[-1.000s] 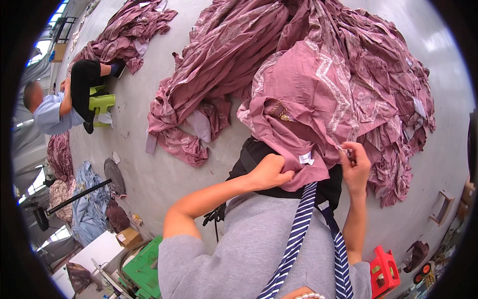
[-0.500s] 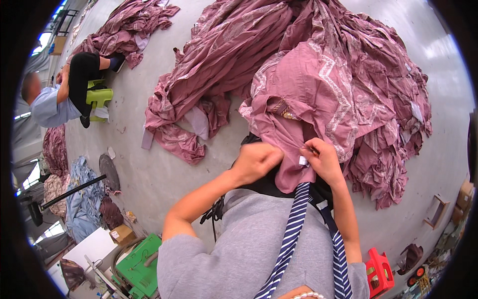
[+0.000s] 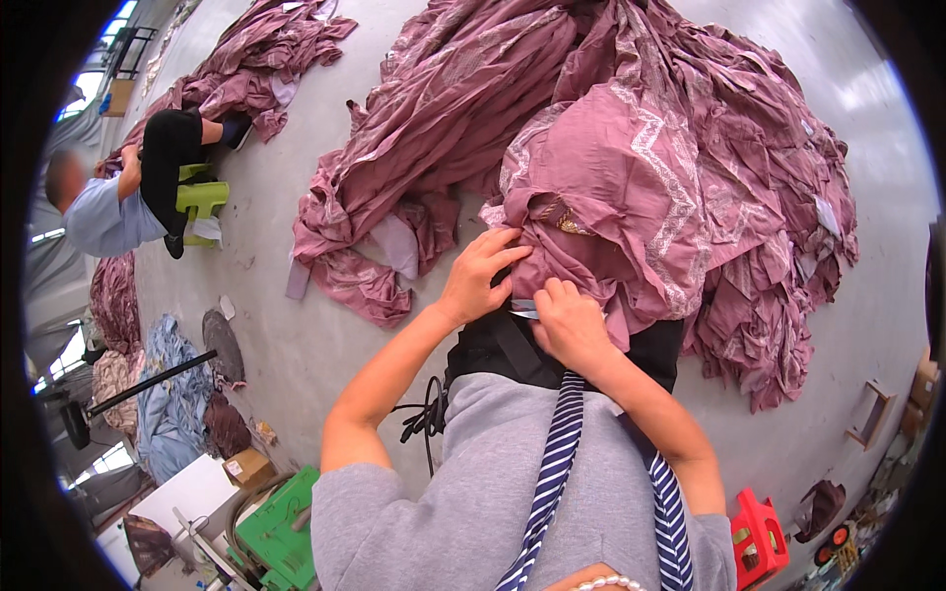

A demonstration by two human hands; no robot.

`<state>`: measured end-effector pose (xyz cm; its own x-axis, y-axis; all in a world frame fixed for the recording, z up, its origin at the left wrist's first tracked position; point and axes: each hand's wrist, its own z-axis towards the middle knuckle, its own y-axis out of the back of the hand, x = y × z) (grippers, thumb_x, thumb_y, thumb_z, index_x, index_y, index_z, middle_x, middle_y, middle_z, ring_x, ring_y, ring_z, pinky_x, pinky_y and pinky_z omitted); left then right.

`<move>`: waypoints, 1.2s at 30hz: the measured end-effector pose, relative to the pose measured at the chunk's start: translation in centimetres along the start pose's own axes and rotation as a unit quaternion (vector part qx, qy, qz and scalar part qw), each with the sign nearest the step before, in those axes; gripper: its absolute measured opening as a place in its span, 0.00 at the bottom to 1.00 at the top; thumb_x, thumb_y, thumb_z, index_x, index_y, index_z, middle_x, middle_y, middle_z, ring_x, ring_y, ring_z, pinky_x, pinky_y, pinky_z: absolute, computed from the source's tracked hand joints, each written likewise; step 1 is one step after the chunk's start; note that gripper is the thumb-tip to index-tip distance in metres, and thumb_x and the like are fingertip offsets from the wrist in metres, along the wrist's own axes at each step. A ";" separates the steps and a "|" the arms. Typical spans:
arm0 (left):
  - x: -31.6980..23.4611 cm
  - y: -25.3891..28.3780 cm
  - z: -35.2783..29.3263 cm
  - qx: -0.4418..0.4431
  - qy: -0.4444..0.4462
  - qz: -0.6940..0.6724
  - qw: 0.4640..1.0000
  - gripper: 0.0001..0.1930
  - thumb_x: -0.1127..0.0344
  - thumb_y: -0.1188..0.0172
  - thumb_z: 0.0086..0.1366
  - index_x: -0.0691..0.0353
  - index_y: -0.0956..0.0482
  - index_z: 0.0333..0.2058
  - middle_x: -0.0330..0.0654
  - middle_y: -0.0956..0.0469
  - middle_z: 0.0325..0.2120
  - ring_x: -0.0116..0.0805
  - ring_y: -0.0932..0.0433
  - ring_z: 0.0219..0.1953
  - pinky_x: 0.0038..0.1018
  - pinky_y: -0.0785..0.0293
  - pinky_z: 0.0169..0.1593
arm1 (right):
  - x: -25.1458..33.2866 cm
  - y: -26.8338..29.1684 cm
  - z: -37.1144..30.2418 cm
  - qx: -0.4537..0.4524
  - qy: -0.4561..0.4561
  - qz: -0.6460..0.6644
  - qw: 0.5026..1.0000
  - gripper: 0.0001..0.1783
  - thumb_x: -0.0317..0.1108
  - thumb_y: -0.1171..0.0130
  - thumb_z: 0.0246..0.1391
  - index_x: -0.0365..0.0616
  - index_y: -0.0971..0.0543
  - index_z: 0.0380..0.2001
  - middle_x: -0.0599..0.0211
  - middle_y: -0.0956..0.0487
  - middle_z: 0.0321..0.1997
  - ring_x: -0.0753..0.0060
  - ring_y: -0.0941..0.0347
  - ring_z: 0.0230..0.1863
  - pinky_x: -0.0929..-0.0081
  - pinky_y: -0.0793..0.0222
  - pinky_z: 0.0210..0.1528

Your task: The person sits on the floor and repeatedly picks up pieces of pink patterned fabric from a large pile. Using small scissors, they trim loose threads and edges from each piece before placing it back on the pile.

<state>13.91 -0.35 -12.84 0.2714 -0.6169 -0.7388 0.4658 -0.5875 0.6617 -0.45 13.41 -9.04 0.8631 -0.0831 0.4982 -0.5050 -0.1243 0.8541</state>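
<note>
A mauve cloth garment (image 3: 611,187) with white lace-like zigzag bands lies bunched in front of me, its near edge over my black-clad lap. My left hand (image 3: 483,278) pinches its left edge, thumb and fingers bent together. Close beside it, my right hand (image 3: 572,320) is closed at the lower edge of the cloth. Short silvery blades (image 3: 524,308) stick out from the right fingers toward the left hand; they look like thread snips, the handle hidden in the palm. A gold-coloured patch (image 3: 568,225) shows inside a fold of the garment.
Large mauve heaps (image 3: 434,128) spread over the grey floor ahead. At far left a person (image 3: 108,212) sits on a green stool (image 3: 202,197) by another heap (image 3: 261,59). Light-blue cloth (image 3: 168,394), a green machine (image 3: 281,532) and a red stool (image 3: 757,537) stand nearer.
My left hand has moved up and opened from a fist to a pinch on the cloth edge. The right hand has come left and down beside it, silvery blades now showing. The cloth edge is drawn upward.
</note>
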 end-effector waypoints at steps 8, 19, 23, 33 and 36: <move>0.5 -0.5 1.3 -0.031 -0.014 -0.001 0.999 0.22 0.77 0.44 0.45 0.57 0.22 0.43 0.46 0.28 0.52 0.48 0.35 0.60 0.39 0.41 0.62 | -3.6 4.3 -0.6 -0.065 -0.106 0.507 0.853 0.05 0.29 0.43 0.56 0.38 0.25 0.32 0.77 0.28 0.23 0.90 0.37 0.24 0.85 0.41 0.24; -9.6 4.6 7.0 0.158 0.079 -0.335 0.925 0.12 0.66 0.36 0.55 0.67 0.21 0.36 0.38 0.25 0.29 0.26 0.28 0.37 0.24 0.34 0.42 | -10.0 10.6 -3.4 -0.214 -0.156 0.726 0.635 0.04 0.31 0.46 0.59 0.43 0.25 0.31 0.83 0.32 0.25 0.92 0.40 0.26 0.89 0.47 0.29; -9.9 3.3 7.4 0.175 0.164 -0.449 0.861 0.10 0.69 0.32 0.55 0.67 0.19 0.34 0.34 0.27 0.27 0.19 0.32 0.30 0.17 0.38 0.36 | -11.6 8.5 -3.6 -0.196 -0.141 0.662 0.709 0.06 0.32 0.46 0.61 0.42 0.25 0.32 0.81 0.31 0.26 0.92 0.39 0.26 0.89 0.44 0.27; -9.5 1.6 7.7 0.130 0.114 -0.458 0.872 0.11 0.71 0.34 0.57 0.68 0.19 0.39 0.37 0.23 0.32 0.20 0.26 0.32 0.18 0.28 0.38 | -7.8 10.5 -3.8 -0.333 -0.149 0.227 0.903 0.15 0.39 0.45 0.59 0.40 0.28 0.41 0.57 0.22 0.30 0.52 0.24 0.30 0.64 0.30 0.31; -9.9 1.5 7.8 0.114 0.115 -0.436 0.886 0.10 0.71 0.33 0.57 0.67 0.18 0.38 0.37 0.23 0.30 0.20 0.27 0.30 0.18 0.29 0.37 | -5.1 12.9 -3.9 -0.287 -0.065 0.216 0.931 0.13 0.37 0.40 0.54 0.41 0.26 0.38 0.59 0.24 0.27 0.59 0.24 0.27 0.67 0.30 0.28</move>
<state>5.36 0.73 -3.53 0.0686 0.2294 -0.9709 0.4077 -0.8947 -0.1826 -11.34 16.04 0.03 0.5530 -0.1268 0.8235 -0.6846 0.4941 0.5358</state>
